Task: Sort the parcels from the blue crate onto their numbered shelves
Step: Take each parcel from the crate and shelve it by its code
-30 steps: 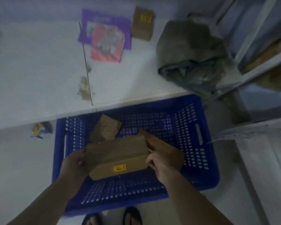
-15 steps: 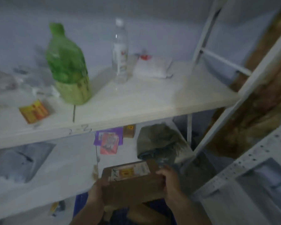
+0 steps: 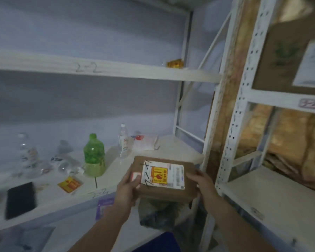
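I hold a brown cardboard parcel [image 3: 188, 186] in front of me, its white and yellow label facing up with black handwriting on it. My left hand [image 3: 126, 188] grips its left edge, thumb on top near the label. My right hand [image 3: 202, 180] grips its right edge. The parcel hovers over the front of a white shelf [image 3: 116, 170] marked "2-2" on its edge. A higher shelf [image 3: 105, 69] also bears "2-2". A corner of the blue crate [image 3: 162, 242] shows at the bottom.
On the middle shelf stand a green bottle [image 3: 94, 155], clear bottles [image 3: 123, 140], a white bag [image 3: 145, 142], a yellow packet [image 3: 69, 184] and a black phone [image 3: 20, 200]. A second white rack [image 3: 244, 113] on the right holds a large cardboard box [image 3: 284, 57] and brown bags [image 3: 287, 139].
I lifted the parcel out of the blue crate and raised it to shelf height. My view swung up from the crate to the shelves, and the label now faces up.
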Demonstrator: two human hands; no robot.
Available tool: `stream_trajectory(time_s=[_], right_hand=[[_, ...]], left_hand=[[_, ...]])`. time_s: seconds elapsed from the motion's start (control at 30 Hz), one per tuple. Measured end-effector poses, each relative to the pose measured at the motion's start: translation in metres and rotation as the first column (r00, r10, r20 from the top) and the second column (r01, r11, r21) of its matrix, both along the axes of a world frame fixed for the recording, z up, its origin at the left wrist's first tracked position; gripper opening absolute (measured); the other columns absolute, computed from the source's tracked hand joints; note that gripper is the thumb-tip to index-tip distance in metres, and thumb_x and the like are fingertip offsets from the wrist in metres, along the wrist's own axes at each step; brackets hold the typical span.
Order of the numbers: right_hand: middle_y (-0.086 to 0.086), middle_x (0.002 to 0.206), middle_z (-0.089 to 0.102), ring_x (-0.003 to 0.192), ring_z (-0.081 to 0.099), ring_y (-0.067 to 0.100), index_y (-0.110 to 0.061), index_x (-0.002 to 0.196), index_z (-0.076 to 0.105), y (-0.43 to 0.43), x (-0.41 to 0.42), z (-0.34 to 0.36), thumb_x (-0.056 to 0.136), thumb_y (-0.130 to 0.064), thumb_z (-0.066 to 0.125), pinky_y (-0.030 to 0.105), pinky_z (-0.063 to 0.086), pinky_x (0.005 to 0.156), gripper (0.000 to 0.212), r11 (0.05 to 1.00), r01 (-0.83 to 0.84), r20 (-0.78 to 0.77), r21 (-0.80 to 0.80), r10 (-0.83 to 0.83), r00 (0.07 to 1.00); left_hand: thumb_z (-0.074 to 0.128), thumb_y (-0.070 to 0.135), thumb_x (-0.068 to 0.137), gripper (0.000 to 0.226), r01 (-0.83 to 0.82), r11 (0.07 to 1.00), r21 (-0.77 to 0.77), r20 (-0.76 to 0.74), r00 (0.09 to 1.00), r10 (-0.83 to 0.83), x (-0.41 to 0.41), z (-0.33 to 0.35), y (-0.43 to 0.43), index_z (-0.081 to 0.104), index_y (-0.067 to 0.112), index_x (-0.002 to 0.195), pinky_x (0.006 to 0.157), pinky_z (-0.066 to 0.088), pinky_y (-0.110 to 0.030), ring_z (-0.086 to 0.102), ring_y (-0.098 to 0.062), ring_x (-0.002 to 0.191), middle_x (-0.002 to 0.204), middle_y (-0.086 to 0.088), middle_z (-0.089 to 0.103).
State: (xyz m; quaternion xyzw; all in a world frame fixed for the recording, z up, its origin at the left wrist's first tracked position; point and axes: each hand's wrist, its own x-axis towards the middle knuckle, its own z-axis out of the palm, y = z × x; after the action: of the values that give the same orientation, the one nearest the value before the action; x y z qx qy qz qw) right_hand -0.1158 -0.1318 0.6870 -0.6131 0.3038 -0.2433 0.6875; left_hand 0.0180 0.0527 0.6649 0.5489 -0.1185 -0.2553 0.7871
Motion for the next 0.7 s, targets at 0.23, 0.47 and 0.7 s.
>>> stream_trajectory(time_s=[0.23, 0.47, 0.7], right_hand=[[0.001, 0.131, 0.052, 0.123, 0.05, 0.028, -0.025, 0.133, 0.047, 0.068, -0.099, 0.121, 0.079, -0.056, 0.065, 0.046, 0.042, 0.1, 0.065, 0.997, 0.074, 0.03, -0.008, -0.074, 0.997], [-0.003, 0.129, 0.061, 0.118, 0.056, 0.026, -0.027, 0.133, 0.048, 0.115, -0.165, 0.217, 0.083, -0.052, 0.062, 0.047, 0.042, 0.102, 0.057, 0.979, 0.133, 0.244, -0.153, -0.093, 0.965], [-0.006, 0.111, 0.07, 0.1, 0.065, 0.017, -0.035, 0.128, 0.049, 0.111, -0.271, 0.283, 0.085, -0.035, 0.068, 0.038, 0.052, 0.083, 0.047, 0.867, 0.382, 0.338, -0.322, -0.271, 0.901]], left_hand=[[0.047, 0.014, 0.096, 0.046, 0.092, 0.98, -0.176, 0.214, 0.975, -0.053, -0.071, 0.15, 0.021, 0.042, 0.033, 0.137, 0.074, 0.051, -0.033, 0.063, -0.014, 0.092, 0.12, -0.002, 0.065], [0.048, 0.02, 0.096, 0.071, 0.214, 0.845, -0.489, -0.004, 0.969, -0.248, -0.201, 0.223, -0.018, 0.003, 0.046, 0.145, 0.092, 0.047, -0.05, 0.06, -0.026, 0.104, 0.127, 0.002, 0.054], [0.055, 0.024, 0.09, 0.051, 0.562, 0.732, -0.386, 0.203, 0.826, -0.526, -0.286, 0.259, -0.035, 0.038, 0.032, 0.138, 0.067, 0.049, -0.034, 0.061, -0.023, 0.1, 0.129, -0.007, 0.06]])
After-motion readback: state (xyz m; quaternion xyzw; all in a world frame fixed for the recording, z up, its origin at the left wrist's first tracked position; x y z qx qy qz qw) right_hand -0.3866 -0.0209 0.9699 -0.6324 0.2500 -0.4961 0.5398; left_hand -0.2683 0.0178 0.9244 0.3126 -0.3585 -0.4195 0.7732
